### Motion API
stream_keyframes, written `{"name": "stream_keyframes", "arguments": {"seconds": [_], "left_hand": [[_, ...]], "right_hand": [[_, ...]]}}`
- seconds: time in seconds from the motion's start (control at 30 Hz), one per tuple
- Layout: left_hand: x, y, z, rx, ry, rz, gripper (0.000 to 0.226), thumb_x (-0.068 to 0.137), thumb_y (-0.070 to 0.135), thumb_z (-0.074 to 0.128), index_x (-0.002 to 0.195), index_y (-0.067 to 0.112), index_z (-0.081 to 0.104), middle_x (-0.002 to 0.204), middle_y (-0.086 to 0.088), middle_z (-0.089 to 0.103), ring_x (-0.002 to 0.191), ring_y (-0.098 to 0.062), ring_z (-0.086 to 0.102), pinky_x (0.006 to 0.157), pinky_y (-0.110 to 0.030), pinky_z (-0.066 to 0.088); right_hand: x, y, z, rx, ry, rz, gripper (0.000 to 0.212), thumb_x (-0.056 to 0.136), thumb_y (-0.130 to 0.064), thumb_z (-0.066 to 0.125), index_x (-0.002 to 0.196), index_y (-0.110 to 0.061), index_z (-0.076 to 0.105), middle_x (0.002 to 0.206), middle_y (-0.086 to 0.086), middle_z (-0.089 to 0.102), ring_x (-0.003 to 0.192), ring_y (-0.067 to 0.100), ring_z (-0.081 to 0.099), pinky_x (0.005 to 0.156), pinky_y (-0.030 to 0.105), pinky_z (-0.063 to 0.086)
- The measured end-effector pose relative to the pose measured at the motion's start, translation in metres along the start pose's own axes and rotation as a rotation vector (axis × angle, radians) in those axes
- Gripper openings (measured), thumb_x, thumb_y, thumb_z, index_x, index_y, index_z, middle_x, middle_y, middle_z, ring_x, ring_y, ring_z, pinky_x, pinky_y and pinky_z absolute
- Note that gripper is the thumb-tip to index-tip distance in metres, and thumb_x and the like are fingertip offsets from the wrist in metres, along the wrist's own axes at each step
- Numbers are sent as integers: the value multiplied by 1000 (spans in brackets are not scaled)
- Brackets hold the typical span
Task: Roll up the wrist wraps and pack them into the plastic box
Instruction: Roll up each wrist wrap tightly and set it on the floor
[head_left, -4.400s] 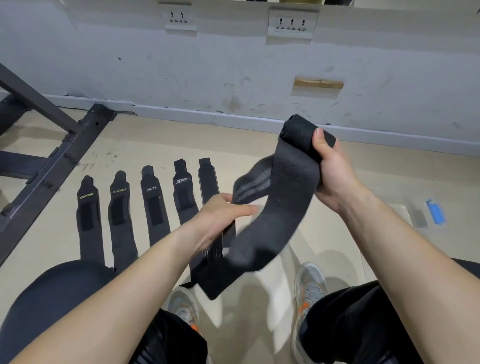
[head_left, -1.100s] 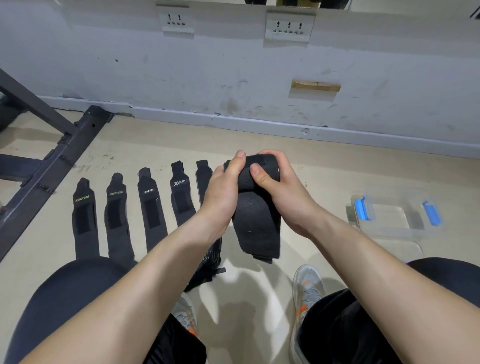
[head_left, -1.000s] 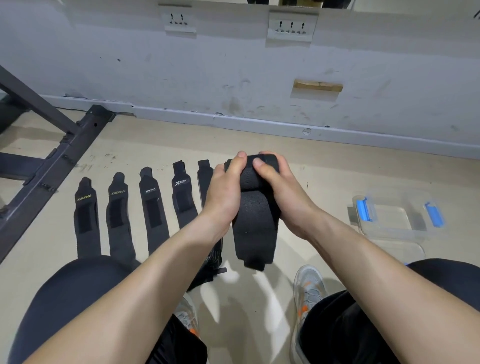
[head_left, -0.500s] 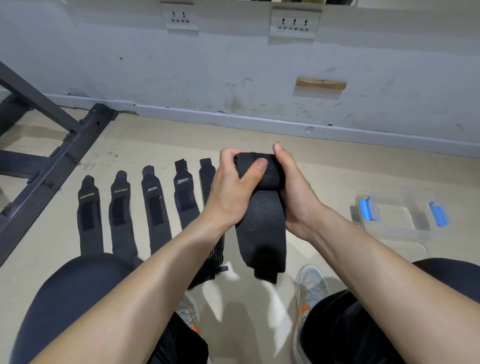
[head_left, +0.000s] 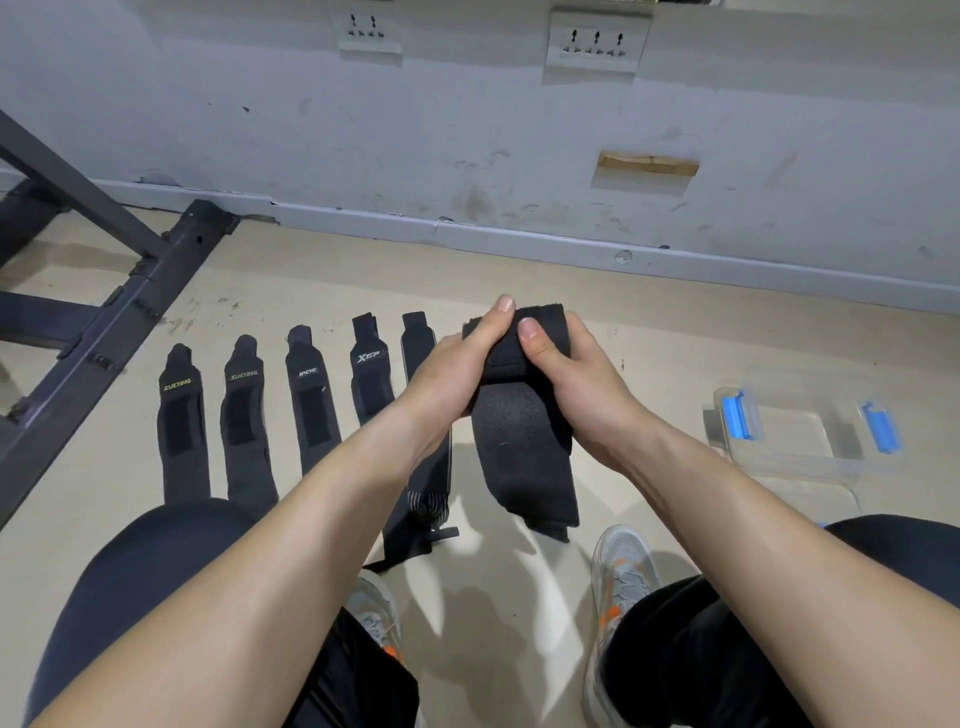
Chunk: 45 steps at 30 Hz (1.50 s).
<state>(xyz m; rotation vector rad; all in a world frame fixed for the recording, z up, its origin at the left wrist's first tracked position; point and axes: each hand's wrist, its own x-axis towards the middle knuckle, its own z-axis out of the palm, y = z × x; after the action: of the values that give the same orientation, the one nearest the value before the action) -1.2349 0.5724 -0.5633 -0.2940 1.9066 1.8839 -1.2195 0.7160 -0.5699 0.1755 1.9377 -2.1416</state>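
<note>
While my left hand (head_left: 457, 374) and right hand (head_left: 576, 384) grip the half-rolled wrist wrap (head_left: 522, 447) btwn them, roll axis runs L-R, tail hangs down; plastic box (head_left: 789, 439) sits on floor off R, nearer right hand.

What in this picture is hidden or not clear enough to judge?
Head view only:
Rolled end of the wrap: covered by the left hand and right hand; number of turns unknown.
Fifth floor wrap: mostly behind the left forearm.
Two leftmost floor wraps: near ends cut off by the left knee.
Box: clear plastic on its near side runs behind the right knee; lid or not, unclear.
</note>
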Motion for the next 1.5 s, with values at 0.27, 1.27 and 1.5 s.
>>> {"name": "stream_keyframes", "arguments": {"seconds": [0.27, 1.27, 1.5], "left_hand": [[-3, -1, -3, -4, 133, 149, 65, 80, 63, 76, 120, 13, 66, 112, -4, 77, 104, -20, 74, 100, -47, 57], [-6, 15, -21, -441, 213, -25, 34, 100, 34, 64, 116, 5, 70, 102, -11, 79, 94, -23, 77, 75, -35, 64], [4, 16, -45, -561, 396, 22, 37, 97, 30, 70, 119, 1, 66, 103, -16, 78, 87, -25, 78, 65, -36, 63]], "right_hand": [[3, -2, 1, -122, -18, 205, 59, 89, -73, 57, 124, -25, 65, 112, -6, 77, 97, 11, 76, 83, 36, 59], [3, -7, -3, -119, 9, 223, 43, 93, -54, 67, 120, -23, 56, 105, -2, 73, 86, 11, 71, 76, 30, 55], [-5, -4, -14, -286, -68, 236, 23, 94, -26, 74, 106, -15, 58, 82, 7, 76, 64, 21, 69, 56, 28, 51]]}}
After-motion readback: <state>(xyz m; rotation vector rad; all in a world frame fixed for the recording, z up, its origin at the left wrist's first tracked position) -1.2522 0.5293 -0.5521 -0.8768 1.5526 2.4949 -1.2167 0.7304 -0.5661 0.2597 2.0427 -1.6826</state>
